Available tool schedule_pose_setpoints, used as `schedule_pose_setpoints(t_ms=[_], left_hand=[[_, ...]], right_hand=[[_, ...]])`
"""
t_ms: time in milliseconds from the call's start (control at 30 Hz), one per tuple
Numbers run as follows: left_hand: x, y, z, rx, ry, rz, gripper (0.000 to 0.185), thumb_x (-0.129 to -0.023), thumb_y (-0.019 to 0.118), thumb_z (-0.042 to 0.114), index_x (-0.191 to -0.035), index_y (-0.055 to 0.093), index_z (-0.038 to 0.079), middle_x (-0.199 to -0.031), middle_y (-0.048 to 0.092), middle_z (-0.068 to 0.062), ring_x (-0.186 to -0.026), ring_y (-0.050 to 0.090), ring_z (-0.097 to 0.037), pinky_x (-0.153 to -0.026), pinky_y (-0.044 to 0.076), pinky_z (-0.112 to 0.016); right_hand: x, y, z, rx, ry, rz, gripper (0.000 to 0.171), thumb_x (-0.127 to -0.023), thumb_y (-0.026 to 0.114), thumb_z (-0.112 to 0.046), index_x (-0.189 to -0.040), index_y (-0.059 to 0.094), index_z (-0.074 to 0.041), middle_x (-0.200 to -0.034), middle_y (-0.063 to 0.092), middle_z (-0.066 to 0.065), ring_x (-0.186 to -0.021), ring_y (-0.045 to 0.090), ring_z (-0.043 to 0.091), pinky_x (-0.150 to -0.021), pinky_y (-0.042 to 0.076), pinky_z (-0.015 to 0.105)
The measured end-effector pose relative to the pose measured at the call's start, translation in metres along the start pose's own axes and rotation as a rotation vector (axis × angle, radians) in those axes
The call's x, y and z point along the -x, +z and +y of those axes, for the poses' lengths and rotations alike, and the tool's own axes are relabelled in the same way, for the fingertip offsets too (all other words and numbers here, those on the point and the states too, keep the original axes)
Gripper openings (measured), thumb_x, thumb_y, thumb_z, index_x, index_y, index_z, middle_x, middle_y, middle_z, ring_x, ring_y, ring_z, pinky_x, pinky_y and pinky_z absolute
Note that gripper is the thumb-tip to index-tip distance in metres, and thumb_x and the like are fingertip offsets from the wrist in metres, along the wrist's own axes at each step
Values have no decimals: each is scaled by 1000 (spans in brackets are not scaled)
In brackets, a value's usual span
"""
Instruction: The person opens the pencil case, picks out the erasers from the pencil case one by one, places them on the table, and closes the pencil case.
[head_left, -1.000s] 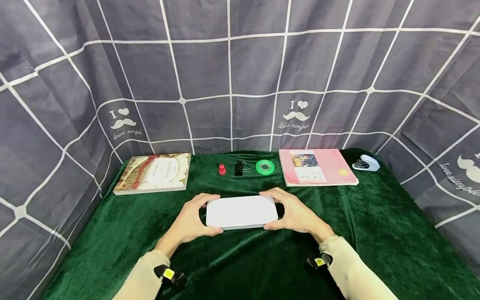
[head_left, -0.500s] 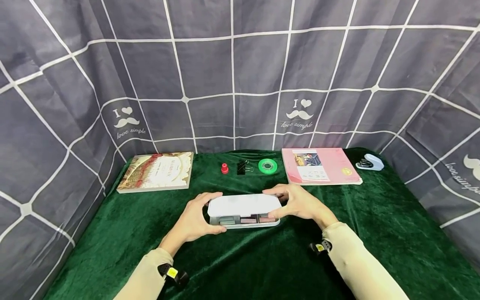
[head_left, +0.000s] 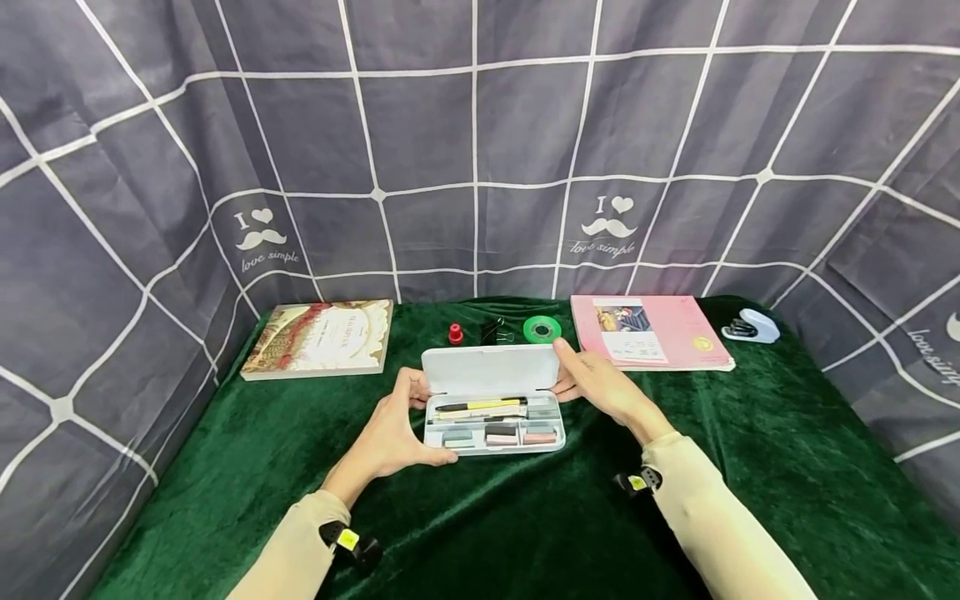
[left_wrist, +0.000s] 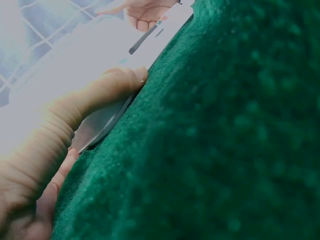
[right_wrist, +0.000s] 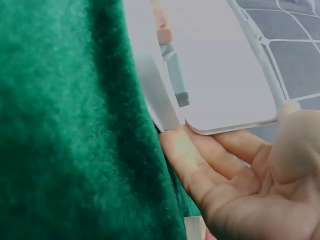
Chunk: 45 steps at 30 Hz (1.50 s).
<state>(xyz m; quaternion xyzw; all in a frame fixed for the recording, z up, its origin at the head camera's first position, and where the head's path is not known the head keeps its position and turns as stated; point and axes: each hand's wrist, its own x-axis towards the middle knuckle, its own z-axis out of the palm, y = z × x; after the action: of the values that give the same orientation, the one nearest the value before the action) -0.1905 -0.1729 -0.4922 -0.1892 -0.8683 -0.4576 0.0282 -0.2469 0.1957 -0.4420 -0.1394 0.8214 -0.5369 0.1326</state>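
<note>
A white pencil case (head_left: 495,425) lies open on the green velvet cloth (head_left: 750,442), its lid (head_left: 487,369) standing upright at the back. Inside are a yellow pen (head_left: 480,405) and several small erasers (head_left: 501,435). My left hand (head_left: 397,429) grips the tray's left end, thumb at the front and fingers behind. My right hand (head_left: 592,383) holds the lid's right edge, thumb near its top corner. In the left wrist view my thumb (left_wrist: 100,90) lies along the case (left_wrist: 95,50). In the right wrist view my right hand (right_wrist: 235,175) meets the lid (right_wrist: 220,75) at its corner.
Along the back stand a patterned book (head_left: 318,337), a red cap (head_left: 454,334), a black binder clip (head_left: 491,331), a green tape roll (head_left: 542,329), a pink book (head_left: 648,332) and a white stapler (head_left: 752,327). A grey gridded curtain (head_left: 480,125) encloses the table.
The pencil case was shut a second ago. My right hand has swung the lid up to upright while my left hand kept hold of the tray; the contents now show.
</note>
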Motion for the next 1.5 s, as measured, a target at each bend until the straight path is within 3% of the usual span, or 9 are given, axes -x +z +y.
schedule_pose_setpoints(t_ms=[133, 267, 400, 667, 900, 1000, 1300, 1500], left_hand=[[0, 2, 0, -9, -11, -18, 110, -60, 113, 35, -144, 43, 24, -128, 66, -4, -114, 66, -21, -106, 56, -49], [1, 3, 0, -28, -11, -3, 110, -58, 113, 38, -144, 46, 24, -124, 65, -2, -112, 65, -19, -105, 57, -46], [3, 4, 1, -60, -4, 5, 106, -58, 112, 43, -144, 52, 24, -123, 66, 1, -110, 65, -17, -102, 58, -44], [1, 1, -2, -141, 77, 20, 85, -62, 111, 44, -133, 72, 20, -135, 72, 3, -110, 67, -20, -97, 60, -46], [0, -1, -2, -145, 73, 20, 84, -63, 110, 46, -134, 73, 22, -137, 71, 5, -111, 66, -20, -97, 59, -47], [0, -1, 0, -138, 72, 19, 84, -63, 110, 45, -134, 72, 21, -136, 71, 4, -111, 66, -21, -97, 59, -48], [1, 0, -1, -124, 56, -2, 85, -64, 110, 45, -135, 72, 21, -139, 69, 4, -113, 65, -21, -99, 58, -48], [4, -4, -3, -130, 47, 8, 84, -64, 110, 47, -135, 72, 23, -138, 69, 6, -112, 64, -20, -99, 57, -48]], right_hand=[[10, -6, -1, 130, -108, 103, 40, -120, 55, -30, -116, 78, 3, -105, 81, 16, -94, 79, 28, -85, 66, 35], [18, -8, -12, 344, -236, 222, 8, -108, 75, -13, -109, 77, -6, -93, 78, 4, -81, 71, 18, -74, 57, 27], [23, -5, -24, 459, -289, 231, 11, -101, 81, -8, -105, 71, -7, -89, 74, -1, -77, 66, 11, -72, 55, 28], [22, 4, -29, 517, -382, -129, 17, -99, 81, 2, -113, 81, -7, -105, 79, 0, -95, 73, 10, -88, 64, 41], [20, 5, -26, 618, -462, -264, 33, -104, 72, 5, -128, 83, -13, -118, 76, 0, -97, 64, 11, -91, 58, 37], [19, 6, -26, 612, -464, -260, 33, -103, 71, 7, -126, 84, -14, -116, 75, -1, -97, 64, 12, -92, 58, 37], [23, 3, -29, 483, -385, -102, 24, -96, 81, 6, -115, 81, -10, -103, 80, -1, -94, 73, 10, -89, 64, 43], [36, -26, -42, 471, -445, 5, 25, -91, 84, 8, -108, 82, -11, -98, 79, -5, -90, 74, 13, -85, 64, 46]])
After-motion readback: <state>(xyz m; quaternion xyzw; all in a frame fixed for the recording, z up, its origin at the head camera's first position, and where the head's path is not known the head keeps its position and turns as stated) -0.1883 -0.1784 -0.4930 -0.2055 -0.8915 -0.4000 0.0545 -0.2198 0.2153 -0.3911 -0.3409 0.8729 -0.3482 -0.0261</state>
